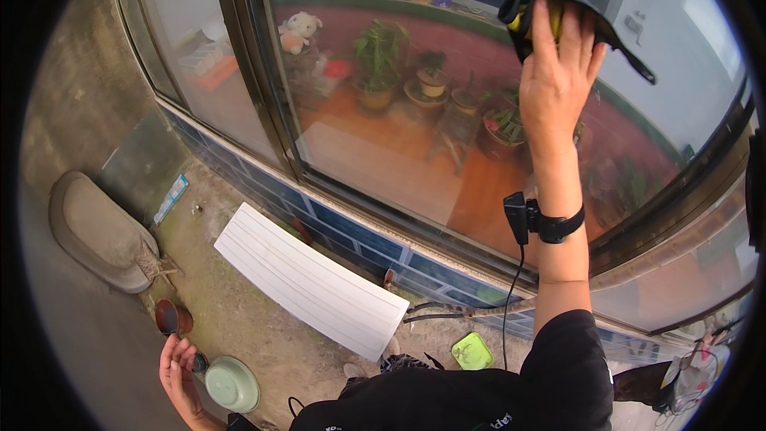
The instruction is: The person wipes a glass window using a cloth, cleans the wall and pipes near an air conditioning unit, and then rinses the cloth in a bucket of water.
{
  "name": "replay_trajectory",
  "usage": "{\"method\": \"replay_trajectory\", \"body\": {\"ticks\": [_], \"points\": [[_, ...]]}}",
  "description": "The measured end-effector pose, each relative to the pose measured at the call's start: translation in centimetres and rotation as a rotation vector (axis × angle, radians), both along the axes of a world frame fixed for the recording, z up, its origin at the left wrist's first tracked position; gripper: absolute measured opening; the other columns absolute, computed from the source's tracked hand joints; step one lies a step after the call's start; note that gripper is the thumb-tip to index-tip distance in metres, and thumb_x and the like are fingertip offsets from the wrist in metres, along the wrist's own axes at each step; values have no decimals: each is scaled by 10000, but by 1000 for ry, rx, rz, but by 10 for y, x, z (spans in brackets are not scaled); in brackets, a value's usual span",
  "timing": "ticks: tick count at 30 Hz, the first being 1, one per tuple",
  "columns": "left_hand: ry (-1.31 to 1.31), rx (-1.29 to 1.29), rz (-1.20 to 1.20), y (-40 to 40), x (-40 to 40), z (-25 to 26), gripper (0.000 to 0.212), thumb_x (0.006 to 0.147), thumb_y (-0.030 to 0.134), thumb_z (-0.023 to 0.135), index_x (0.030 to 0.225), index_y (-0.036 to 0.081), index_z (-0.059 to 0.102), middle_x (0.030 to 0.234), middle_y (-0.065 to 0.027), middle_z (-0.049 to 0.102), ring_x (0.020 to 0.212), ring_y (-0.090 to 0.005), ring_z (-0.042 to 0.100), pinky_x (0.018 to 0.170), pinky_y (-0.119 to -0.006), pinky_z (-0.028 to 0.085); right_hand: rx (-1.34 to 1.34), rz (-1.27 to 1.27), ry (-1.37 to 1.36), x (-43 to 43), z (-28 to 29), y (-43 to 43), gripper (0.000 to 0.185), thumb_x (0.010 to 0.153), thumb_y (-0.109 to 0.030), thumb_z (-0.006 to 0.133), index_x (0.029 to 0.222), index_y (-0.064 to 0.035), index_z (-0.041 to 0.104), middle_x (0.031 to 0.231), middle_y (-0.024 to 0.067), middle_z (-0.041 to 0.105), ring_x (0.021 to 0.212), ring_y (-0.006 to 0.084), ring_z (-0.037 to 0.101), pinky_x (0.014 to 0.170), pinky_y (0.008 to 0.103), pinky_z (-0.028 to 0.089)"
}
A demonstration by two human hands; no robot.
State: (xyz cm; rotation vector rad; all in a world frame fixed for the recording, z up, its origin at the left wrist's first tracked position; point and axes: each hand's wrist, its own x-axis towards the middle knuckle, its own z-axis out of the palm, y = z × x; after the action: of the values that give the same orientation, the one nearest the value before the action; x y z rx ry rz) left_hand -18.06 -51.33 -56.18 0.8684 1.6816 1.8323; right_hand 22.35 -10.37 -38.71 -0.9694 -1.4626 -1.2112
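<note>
Raised high at the upper right, my right hand (556, 90) presses a black and yellow cloth (604, 21) against the glass of a sliding window (383, 149). Part of the cloth droops off to the right of my fingers. A black strap with a small device (541, 221) sits on my right forearm, its cable running down. At the lower left, my left hand (178, 377) hangs in the air with loosely curled fingers and nothing in it. A pale green basin (232, 384) and a brown pot (173, 316) appear close to it.
A long white ribbed panel (311, 281) stands below the window by the blue tiled wall (353, 239). On the ground are a stone-coloured trough (102, 233) and a bright green tray (473, 351). Potted plants (377, 60) and a plush toy (297, 30) show through the glass.
</note>
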Motion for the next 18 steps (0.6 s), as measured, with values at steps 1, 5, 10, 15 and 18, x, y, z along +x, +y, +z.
{"method": "replay_trajectory", "body": {"ticks": [1,5,10,15,18], "points": [[-1,-1,-9,0,-4,0,501,848,254,525,1227,-56,416,1066,-133,570,924,-175,569,859,-277,436,-75,5,-50,-5,-20,-3,502,683,-20,531,1175,-122,513,1228,124,443,1164,314,387,955,490,286],[-10,-22,-20,-4,-19,-3,496,849,250,519,1230,-51,416,1073,-133,566,929,-175,567,862,-279,434,-529,207,-351,-24,-165,-10,468,710,-93,495,1177,-80,520,1125,87,508,1083,247,445,988,423,287],[4,-25,-62,-20,-39,-10,509,850,263,522,1236,-49,410,1078,-133,562,933,-177,565,869,-286,434,-845,158,-892,3,-329,-16,284,767,-194,487,1005,-91,602,1062,53,558,1118,207,438,1047,378,230],[18,-33,-74,-46,-63,-15,540,875,305,489,1269,-43,367,1086,-124,558,954,-169,551,891,-280,404,-834,41,-763,-3,-263,-23,342,777,-186,474,1091,-83,563,1110,56,546,1138,204,427,1055,384,216],[18,-2,-89,-52,-72,-12,538,876,299,486,1271,-44,362,1092,-125,555,962,-171,547,899,-285,399,-483,32,-467,-7,-143,-20,429,751,-134,483,1178,-102,504,1158,118,496,1138,258,425,1013,433,261]]}}
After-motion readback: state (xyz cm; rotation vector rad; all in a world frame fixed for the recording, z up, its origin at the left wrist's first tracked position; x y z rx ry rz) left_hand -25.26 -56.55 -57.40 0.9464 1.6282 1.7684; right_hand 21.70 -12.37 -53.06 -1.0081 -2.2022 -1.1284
